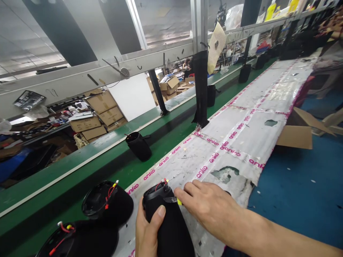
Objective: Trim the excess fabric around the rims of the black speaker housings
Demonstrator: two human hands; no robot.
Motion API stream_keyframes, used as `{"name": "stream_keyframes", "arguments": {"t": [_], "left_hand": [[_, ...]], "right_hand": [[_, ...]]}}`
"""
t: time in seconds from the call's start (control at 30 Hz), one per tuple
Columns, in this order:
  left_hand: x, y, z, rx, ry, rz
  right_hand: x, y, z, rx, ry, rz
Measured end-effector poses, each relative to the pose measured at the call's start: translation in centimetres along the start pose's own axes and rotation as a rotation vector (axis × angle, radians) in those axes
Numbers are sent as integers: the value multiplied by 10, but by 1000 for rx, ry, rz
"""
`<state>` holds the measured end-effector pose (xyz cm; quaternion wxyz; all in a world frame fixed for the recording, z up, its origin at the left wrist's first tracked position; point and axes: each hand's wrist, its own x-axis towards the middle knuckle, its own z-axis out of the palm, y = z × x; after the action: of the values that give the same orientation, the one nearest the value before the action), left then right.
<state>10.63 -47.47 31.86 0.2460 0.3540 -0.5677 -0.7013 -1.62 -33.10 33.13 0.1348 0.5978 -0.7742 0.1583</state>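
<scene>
At the lower centre of the frame, a black, fabric-covered cylinder stands tilted, its open end upward. The left hand is clamped on it, thumb across the near side and palm against its left side. Red wires with a small pale connector poke out at the rim. The right hand reaches in from the lower right corner, fingers curled beside the rim, next to a clear strip and a bright yellow piece; I cannot tell whether its fingertips pinch them.

At the lower left sit two more black hollow housings, one nearer the centre and one at the bottom edge, both with red wires. A white sheet taped with pink "anko" lettering runs toward the upper right. Alongside it, a green conveyor belt carries a small black cylindrical shell left of centre.
</scene>
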Motion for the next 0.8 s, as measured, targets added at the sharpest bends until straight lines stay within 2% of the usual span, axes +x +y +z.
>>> {"name": "stream_keyframes", "arguments": {"t": [0.23,0.33,0.43,0.57,0.8], "left_hand": [[-4,4,4,21,19,11],[-5,4,4,10,34,28],[-5,3,1,39,25,94],[-5,3,-5,176,30,184],[-8,7,-9,255,-31,209]], "right_hand": [[-1,5,-3,0,-34,-4],[-1,4,-6,72,-69,21],[-2,-1,-8,157,-44,10],[-1,-3,-9,84,3,-46],[5,5,-17,-13,-18,-150]]}}
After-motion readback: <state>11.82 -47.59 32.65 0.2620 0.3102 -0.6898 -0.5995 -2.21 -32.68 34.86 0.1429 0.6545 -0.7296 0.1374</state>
